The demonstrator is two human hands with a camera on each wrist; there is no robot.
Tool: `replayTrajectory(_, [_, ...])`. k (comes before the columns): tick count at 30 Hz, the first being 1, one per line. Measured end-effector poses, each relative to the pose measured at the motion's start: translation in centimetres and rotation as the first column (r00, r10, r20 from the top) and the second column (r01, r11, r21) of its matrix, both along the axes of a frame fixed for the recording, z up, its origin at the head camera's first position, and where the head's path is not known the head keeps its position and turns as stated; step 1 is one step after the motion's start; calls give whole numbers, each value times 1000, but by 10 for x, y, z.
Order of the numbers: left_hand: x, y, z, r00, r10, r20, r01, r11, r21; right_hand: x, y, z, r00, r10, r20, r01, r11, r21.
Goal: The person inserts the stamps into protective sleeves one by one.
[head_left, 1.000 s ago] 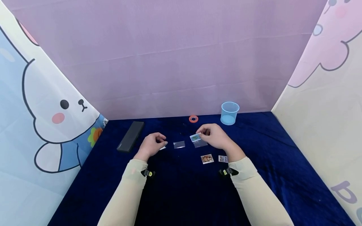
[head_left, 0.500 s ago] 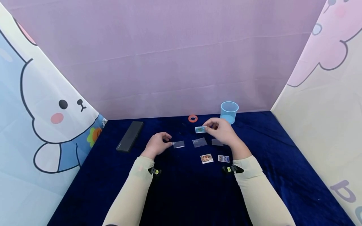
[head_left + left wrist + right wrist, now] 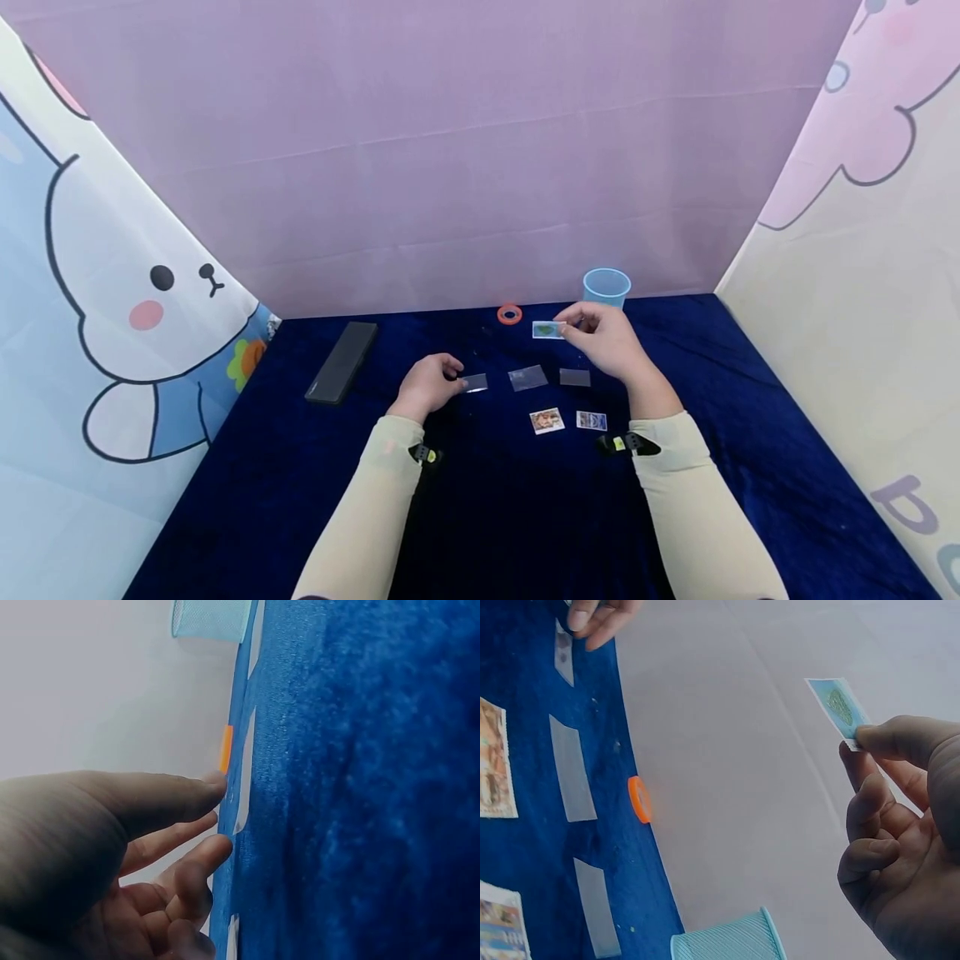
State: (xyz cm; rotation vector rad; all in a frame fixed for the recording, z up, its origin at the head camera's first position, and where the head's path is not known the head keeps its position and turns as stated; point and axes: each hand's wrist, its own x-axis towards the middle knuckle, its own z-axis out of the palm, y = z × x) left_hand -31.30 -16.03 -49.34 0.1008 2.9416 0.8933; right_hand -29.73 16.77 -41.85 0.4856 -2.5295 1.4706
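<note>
My right hand (image 3: pixel 606 340) pinches a small blue picture card (image 3: pixel 547 330) with a green motif and white border by one edge, between thumb and index finger. It is raised in front of the light blue cup (image 3: pixel 606 282). My left hand (image 3: pixel 429 385) is low over the cloth, its fingertips beside the left clear plastic piece (image 3: pixel 476 382). In the left wrist view, thumb and index finger stand apart with nothing visible between them. A middle clear piece (image 3: pixel 528 377) and a right one (image 3: pixel 575 377) lie further along the row.
Nearer me on the dark blue cloth lie a brown picture card (image 3: pixel 547 420) and a bluish one (image 3: pixel 591 420). An orange tape roll (image 3: pixel 509 314) is at the back edge. A long dark grey case (image 3: pixel 342 362) lies on the left. Fabric walls enclose three sides.
My right hand has carried the blue card up and right, away from the middle clear piece, uncovering the right piece. My left hand has shifted right to the left clear piece.
</note>
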Motion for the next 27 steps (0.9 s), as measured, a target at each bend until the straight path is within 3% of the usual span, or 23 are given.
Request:
replayTrajectory(4, [0,2,-4,1000,15,0,-15,1000,-23,-1,5,2,999,-15,-35,15,1000,-15])
replayTrajectory(17, [-3,6,-12,999,-1,-49,-4,994,-110,1,11,6,1000,-19,-15,19,999,-37])
replayTrajectory(27, [-1,5,-13,998,-7,-63,3,998,-64,1,12,6,1000,-16,-24,15,999,-29])
